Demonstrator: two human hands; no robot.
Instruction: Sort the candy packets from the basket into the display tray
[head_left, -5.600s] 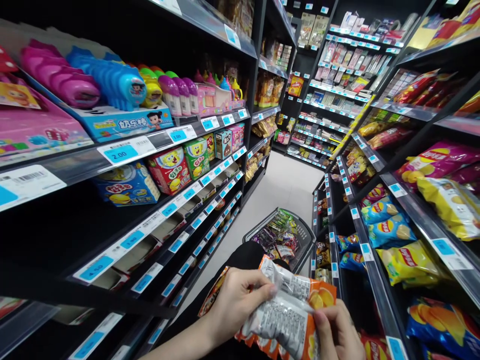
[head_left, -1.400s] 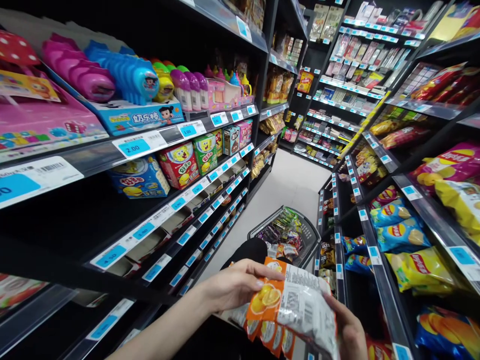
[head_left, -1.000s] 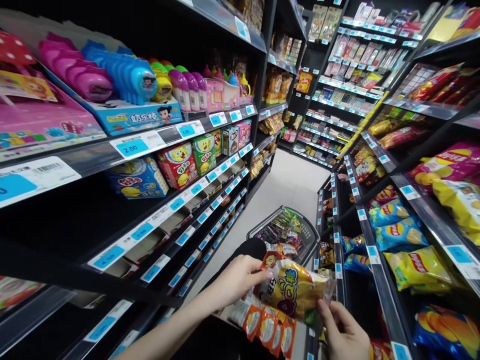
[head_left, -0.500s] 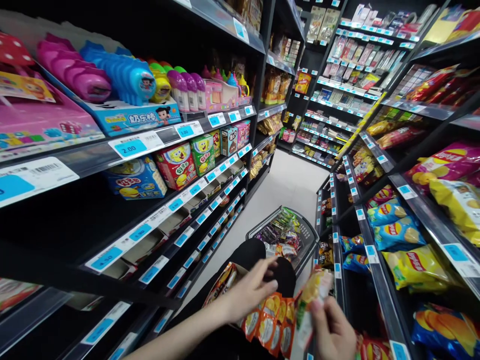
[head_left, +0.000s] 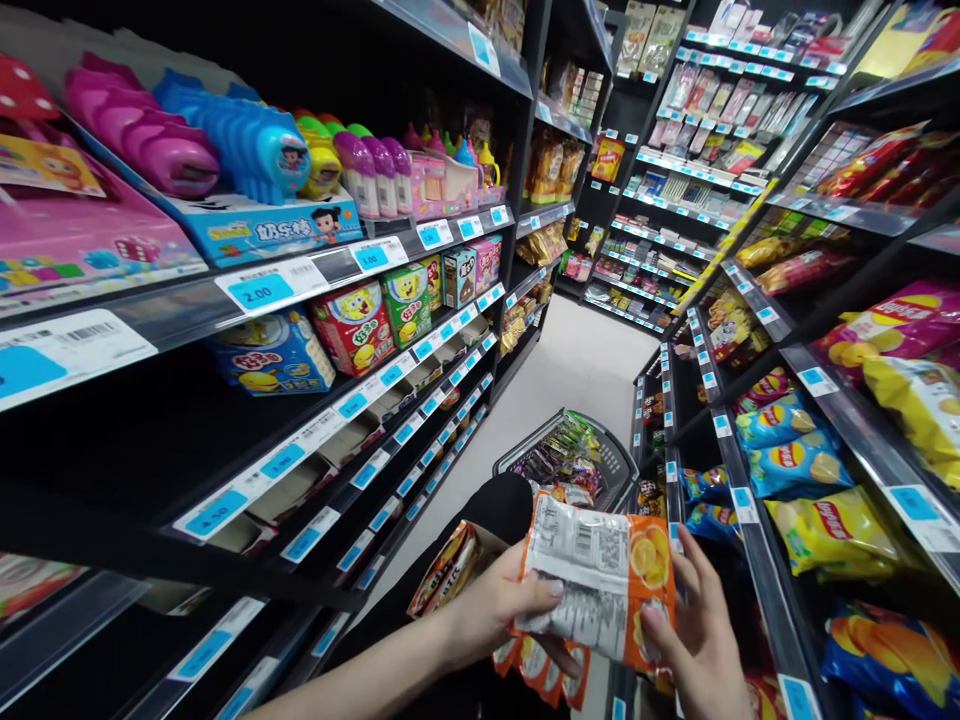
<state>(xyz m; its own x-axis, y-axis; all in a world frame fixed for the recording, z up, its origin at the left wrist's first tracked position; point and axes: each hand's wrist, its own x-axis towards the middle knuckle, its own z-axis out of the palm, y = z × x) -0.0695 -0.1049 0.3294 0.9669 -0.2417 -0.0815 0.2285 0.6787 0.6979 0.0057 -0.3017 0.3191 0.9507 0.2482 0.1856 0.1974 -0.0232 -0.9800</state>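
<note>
Left hand (head_left: pixel 491 605) pinches a silver-and-orange packet (head_left: pixel 596 575) low in the frame, while the right hand (head_left: pixel 701 630), spread, thumbs its edge, seemingly for steadiness.

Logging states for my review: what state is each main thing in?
Orange-and-silver snack packet: held, barcode side up, no tear visible.
Left hand: gripping the packet's left end.
Right hand: thumb on packet, fingers extended.
Shopping basket: upright, loaded.
Printed carton: partly hidden, unclear whether open.
Red SpongeBob box: shelved, looks closed.
Yellow chip bag: shelved, looks sealed.
</note>
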